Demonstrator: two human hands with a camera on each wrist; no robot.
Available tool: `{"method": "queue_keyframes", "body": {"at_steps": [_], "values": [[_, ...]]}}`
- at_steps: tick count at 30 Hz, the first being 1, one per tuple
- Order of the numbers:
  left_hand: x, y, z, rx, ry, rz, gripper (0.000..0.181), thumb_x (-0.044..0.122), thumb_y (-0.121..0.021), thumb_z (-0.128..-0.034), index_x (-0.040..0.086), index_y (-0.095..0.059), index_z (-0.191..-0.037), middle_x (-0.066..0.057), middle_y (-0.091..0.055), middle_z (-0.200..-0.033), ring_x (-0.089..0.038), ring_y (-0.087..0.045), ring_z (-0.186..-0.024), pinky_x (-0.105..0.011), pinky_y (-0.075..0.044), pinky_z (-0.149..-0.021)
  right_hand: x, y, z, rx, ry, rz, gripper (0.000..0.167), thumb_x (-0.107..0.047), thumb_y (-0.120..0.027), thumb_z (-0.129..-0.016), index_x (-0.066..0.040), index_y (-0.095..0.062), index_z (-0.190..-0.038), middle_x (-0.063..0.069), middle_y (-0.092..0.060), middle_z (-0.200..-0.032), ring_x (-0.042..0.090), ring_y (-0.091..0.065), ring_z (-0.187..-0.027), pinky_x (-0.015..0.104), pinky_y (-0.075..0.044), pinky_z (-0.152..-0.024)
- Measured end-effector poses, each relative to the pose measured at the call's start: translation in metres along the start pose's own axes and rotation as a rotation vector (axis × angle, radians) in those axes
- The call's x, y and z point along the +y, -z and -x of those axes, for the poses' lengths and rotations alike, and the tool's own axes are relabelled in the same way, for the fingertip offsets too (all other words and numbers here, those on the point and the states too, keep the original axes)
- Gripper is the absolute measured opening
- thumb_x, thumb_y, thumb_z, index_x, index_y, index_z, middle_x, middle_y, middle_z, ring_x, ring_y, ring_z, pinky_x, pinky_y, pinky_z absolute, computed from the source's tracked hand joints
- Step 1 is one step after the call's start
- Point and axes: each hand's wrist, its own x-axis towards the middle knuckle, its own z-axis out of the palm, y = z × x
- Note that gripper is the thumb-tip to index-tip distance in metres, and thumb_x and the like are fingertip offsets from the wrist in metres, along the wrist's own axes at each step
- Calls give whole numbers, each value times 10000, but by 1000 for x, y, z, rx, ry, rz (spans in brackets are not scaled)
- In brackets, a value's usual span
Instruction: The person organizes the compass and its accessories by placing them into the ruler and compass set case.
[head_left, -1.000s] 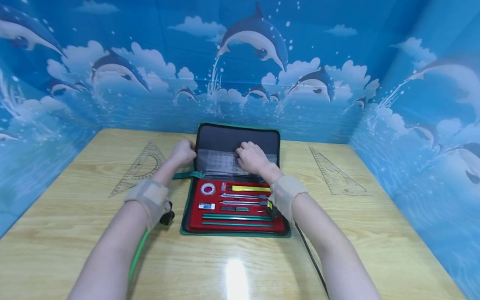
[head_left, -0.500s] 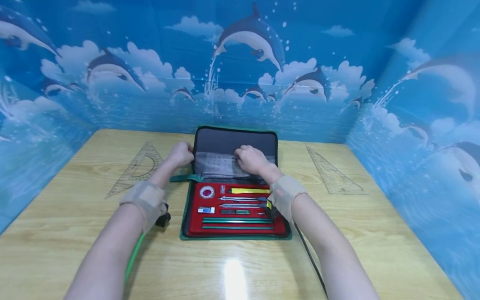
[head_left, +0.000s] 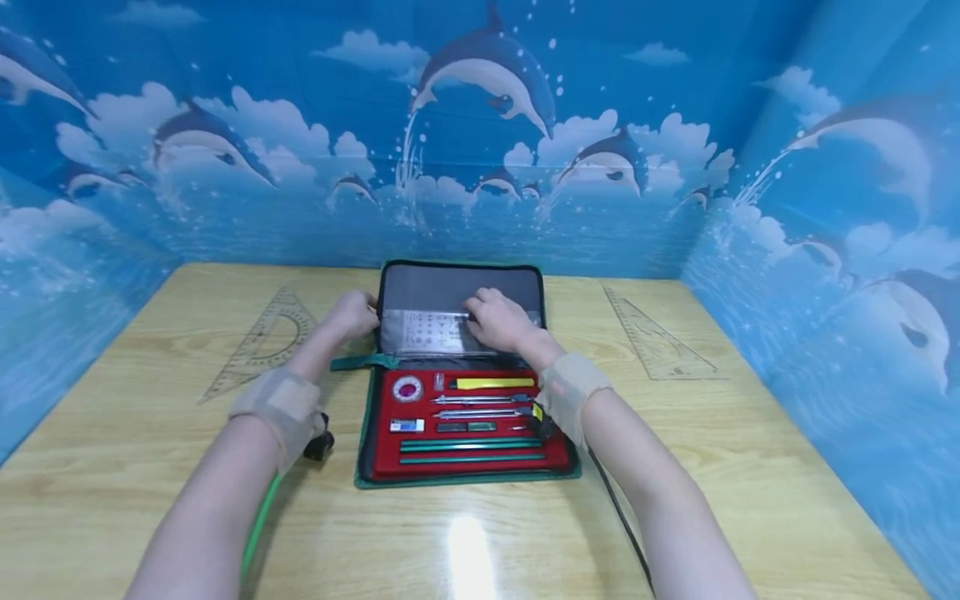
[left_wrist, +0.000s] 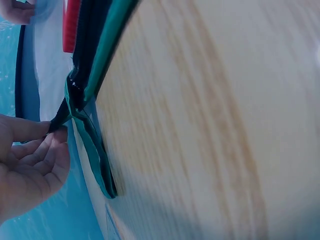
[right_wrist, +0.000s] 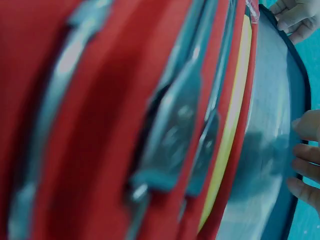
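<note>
An open zip case of drawing tools with a green edge (head_left: 363, 467) lies on the table, its dark lid (head_left: 457, 285) folded back. A clear stencil template (head_left: 431, 332) lies behind the lid's transparent pocket. At the lid's left edge my left hand (head_left: 352, 315) pinches the black zip rim (left_wrist: 59, 117) between thumb and forefinger. My right hand (head_left: 498, 320) rests with its fingertips on the lid, at the right of the template. Its fingers (right_wrist: 306, 167) appear spread over the lid in the right wrist view; what lies beneath them is hidden.
The red tray (head_left: 480, 475) holds a yellow cutter (head_left: 495, 383), compasses (head_left: 480, 413), an eraser (head_left: 407, 426), a tape roll (head_left: 407, 388) and green pencils (head_left: 472, 445). Clear set squares lie left (head_left: 262, 342) and right (head_left: 660, 340). A green fabric tab (head_left: 363, 362) sticks out left.
The lid has tipped further back and lies flatter, with my left hand still on its rim. The template shows more clearly. The whole view has shifted slightly.
</note>
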Motion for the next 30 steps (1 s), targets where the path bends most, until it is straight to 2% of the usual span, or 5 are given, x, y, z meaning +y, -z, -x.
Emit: {"method": "queue_keyframes", "body": {"at_steps": [6,16,20,24,30], "values": [[0,-2,2,-12,-23,-12,452,7,-465,-855,-154,-429,-1276,-315,-529,-1177,-339,-561,-949,-396,-465,-777,16,9,35,168,1,-50,300,-140,-610,-889,-24,-600,-1166,116,-561,-1111,249,-514,-1038,358,-439,-870],[0,-3,-1,-2,-24,-7,478,140,-499,-924,-182,-408,-1265,-346,-433,-1270,-427,-423,-1177,-474,-352,-982,78,17,95,243,-165,-174,302,-74,-629,-850,49,-592,-1123,199,-577,-1077,341,-540,-1011,451,-436,-861],[-1,-5,-1,-8,-14,1,486,161,-483,-944,-174,-393,-1284,-342,-421,-1286,-426,-405,-1198,-481,-346,-985,99,14,111,219,-246,-203,314,-69,-608,-859,75,-571,-1136,232,-566,-1093,366,-531,-1012,469,-426,-868],[-2,-7,0,-17,7,37,492,172,-456,-961,-159,-363,-1313,-332,-452,-1252,-405,-479,-1123,-480,-396,-936,118,12,122,147,-345,-239,359,-91,-581,-886,93,-530,-1190,255,-535,-1138,377,-513,-1038,481,-423,-872],[-5,-7,5,-27,21,66,472,167,-461,-952,-151,-390,-1294,-297,-530,-1119,-344,-546,-954,-434,-467,-806,152,12,136,18,-577,-289,497,-211,-546,-918,109,-433,-1281,305,-467,-1229,430,-469,-1111,536,-399,-894]]}}
